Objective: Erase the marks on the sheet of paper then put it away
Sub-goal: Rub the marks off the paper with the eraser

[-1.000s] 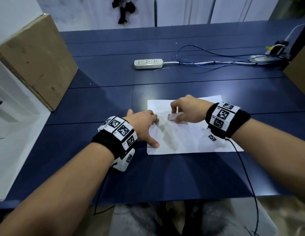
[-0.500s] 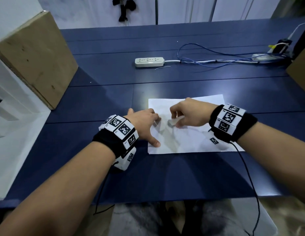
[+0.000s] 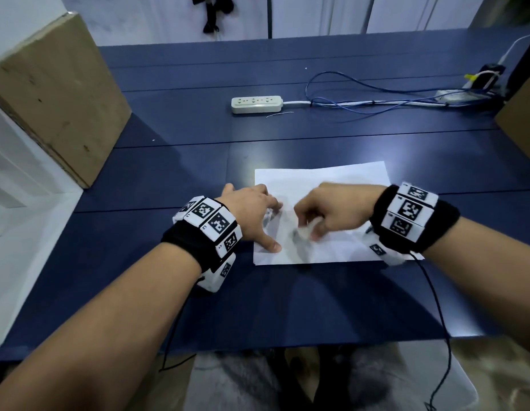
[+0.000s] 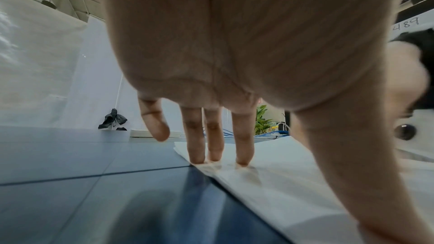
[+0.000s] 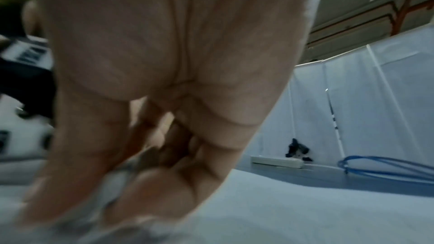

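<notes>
A white sheet of paper (image 3: 332,185) lies flat on the dark blue table (image 3: 169,161) in front of me. My left hand (image 3: 255,221) presses the sheet's left edge with straight, spread fingers (image 4: 243,146); the thumb rests near the front left corner. My right hand (image 3: 332,215) is curled over the middle of the sheet and pinches a small white eraser (image 3: 305,231), blurred by motion, against the paper. The paper (image 5: 305,211) looks faintly smudged grey around the eraser. In the right wrist view the eraser is mostly hidden by blurred fingers (image 5: 164,183).
A white power strip (image 3: 256,104) with blue and white cables (image 3: 361,96) lies farther back on the table. A cardboard box (image 3: 53,96) stands at the left, another box (image 3: 521,120) at the right edge. White shelving (image 3: 17,203) borders the table's left side.
My right hand with the eraser has slid toward me and slightly left across the sheet, and is now motion-blurred. The left hand keeps pressing the sheet's left edge.
</notes>
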A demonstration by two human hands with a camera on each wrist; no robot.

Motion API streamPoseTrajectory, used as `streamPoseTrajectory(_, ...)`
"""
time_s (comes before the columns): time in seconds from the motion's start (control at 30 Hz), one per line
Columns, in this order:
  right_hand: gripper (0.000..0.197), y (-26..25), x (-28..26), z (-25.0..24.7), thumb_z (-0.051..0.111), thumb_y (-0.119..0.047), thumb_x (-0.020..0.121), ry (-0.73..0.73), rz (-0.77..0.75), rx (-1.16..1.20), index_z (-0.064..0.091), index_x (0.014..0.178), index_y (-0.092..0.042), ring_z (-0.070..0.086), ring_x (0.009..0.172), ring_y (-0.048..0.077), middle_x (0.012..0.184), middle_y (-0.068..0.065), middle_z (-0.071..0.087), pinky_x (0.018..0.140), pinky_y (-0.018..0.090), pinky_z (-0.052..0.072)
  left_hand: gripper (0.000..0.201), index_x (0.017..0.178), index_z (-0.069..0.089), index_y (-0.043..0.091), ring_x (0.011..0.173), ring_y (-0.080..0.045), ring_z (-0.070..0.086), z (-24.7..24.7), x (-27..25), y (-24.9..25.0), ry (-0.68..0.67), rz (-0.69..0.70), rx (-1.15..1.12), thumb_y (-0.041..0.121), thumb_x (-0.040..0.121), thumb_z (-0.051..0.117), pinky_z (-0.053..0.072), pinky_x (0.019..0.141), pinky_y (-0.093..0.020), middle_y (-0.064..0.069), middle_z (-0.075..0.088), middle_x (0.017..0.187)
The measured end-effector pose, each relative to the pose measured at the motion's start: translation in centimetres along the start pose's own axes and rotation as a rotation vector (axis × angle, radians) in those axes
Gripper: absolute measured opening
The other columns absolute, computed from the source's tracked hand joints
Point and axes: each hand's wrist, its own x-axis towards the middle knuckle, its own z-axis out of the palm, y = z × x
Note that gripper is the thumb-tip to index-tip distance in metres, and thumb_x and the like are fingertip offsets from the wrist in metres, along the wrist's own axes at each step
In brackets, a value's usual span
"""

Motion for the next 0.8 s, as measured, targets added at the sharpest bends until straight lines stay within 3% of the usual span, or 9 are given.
streamPoseTrajectory(0.07,0.017,-0.8,-0.6,0.5,0.078,-0.023,0.075,-0.142,-0.054,0.065,0.064,0.083,-0.026,0.053,0.064,-0.002,0.073,-0.012,0.062,0.059,0.010,0.038,0.096,0.142,0.041,0.035,0.119,-0.014,0.049,-0.1,0.1,0.1,0.001,-0.001,0.005,0.079,0.062,0.068,0.030,0.098,-0.046,0.009,0.044,0.128)
streamPoseTrajectory(0.1,0.017,-0.7,-0.5,0.4,0.079,-0.024,0.074,-0.139,-0.055,0.062,0.064,0.083,-0.028,0.052,0.064,-0.001,0.072,-0.012,0.061,0.059,0.010,0.039,0.096,0.142,0.041,0.034,0.119,-0.014,0.049,-0.1,0.1,0.2,0.000,-0.002,0.008,0.079,0.061,0.068,0.030,0.098,-0.046,0.008,0.044,0.129)
streamPoseTrajectory(0.23,0.018,0.9,1.3,-1.0,0.075,-0.034,0.077,0.152,0.106,0.000,0.063,0.090,-0.029,0.056,0.075,0.014,0.074,-0.013,0.056,0.066,0.027,0.042,0.092,0.139,0.044,0.035,0.117,-0.014,0.050,-0.3,-0.1,0.3,0.003,-0.015,0.006,0.078,0.061,0.069,0.031,0.098,-0.047,0.008,0.044,0.127)
streamPoseTrajectory(0.33,0.017,1.4,1.4,-1.0,0.072,-0.032,0.079,0.205,0.131,-0.016,0.059,0.090,-0.028,0.056,0.078,0.018,0.078,-0.010,0.059,0.066,0.029,0.044,0.093,0.140,0.044,0.035,0.115,-0.014,0.051,-0.2,-0.1,0.2,0.003,-0.017,-0.001,0.078,0.061,0.070,0.031,0.096,-0.046,0.009,0.044,0.125)
streamPoseTrajectory(0.43,0.018,0.2,-0.1,0.0,0.075,-0.024,0.076,-0.004,-0.029,-0.030,0.063,0.090,-0.027,0.053,0.070,0.007,0.071,-0.014,0.057,0.062,0.019,0.039,0.096,0.141,0.043,0.035,0.116,-0.015,0.050,-0.2,0.0,0.2,0.004,-0.009,0.004,0.078,0.060,0.069,0.032,0.098,-0.048,0.008,0.044,0.126)
streamPoseTrajectory(0.53,0.019,-0.8,-0.6,0.5,0.078,-0.024,0.074,-0.160,-0.068,0.023,0.064,0.086,-0.030,0.055,0.071,0.004,0.073,-0.012,0.061,0.066,0.021,0.043,0.098,0.142,0.041,0.033,0.116,-0.015,0.049,-0.3,0.1,0.3,-0.012,-0.013,0.009,0.079,0.060,0.069,0.032,0.096,-0.046,0.009,0.044,0.125)
streamPoseTrajectory(0.63,0.018,0.0,0.8,-0.5,0.077,-0.029,0.074,0.009,0.019,-0.012,0.064,0.088,-0.031,0.054,0.069,0.005,0.069,-0.013,0.058,0.065,0.026,0.042,0.096,0.140,0.043,0.034,0.116,-0.015,0.050,-0.4,0.0,0.4,-0.012,-0.018,0.015,0.078,0.060,0.070,0.032,0.096,-0.047,0.008,0.044,0.124)
streamPoseTrajectory(0.7,0.019,0.7,1.6,-1.3,0.075,-0.032,0.077,0.144,0.120,-0.015,0.063,0.091,-0.029,0.055,0.076,0.015,0.074,-0.012,0.057,0.069,0.029,0.044,0.095,0.140,0.043,0.035,0.116,-0.015,0.050,-0.5,0.0,0.5,-0.012,-0.026,0.008,0.078,0.060,0.070,0.032,0.097,-0.047,0.008,0.043,0.124)
streamPoseTrajectory(0.8,0.018,1.0,1.5,-1.0,0.074,-0.030,0.079,0.201,0.126,-0.036,0.061,0.092,-0.026,0.054,0.081,0.019,0.075,-0.012,0.054,0.069,0.029,0.042,0.096,0.141,0.043,0.034,0.117,-0.015,0.050,-0.4,-0.1,0.4,-0.010,-0.028,0.004,0.077,0.061,0.070,0.032,0.098,-0.048,0.009,0.043,0.125)
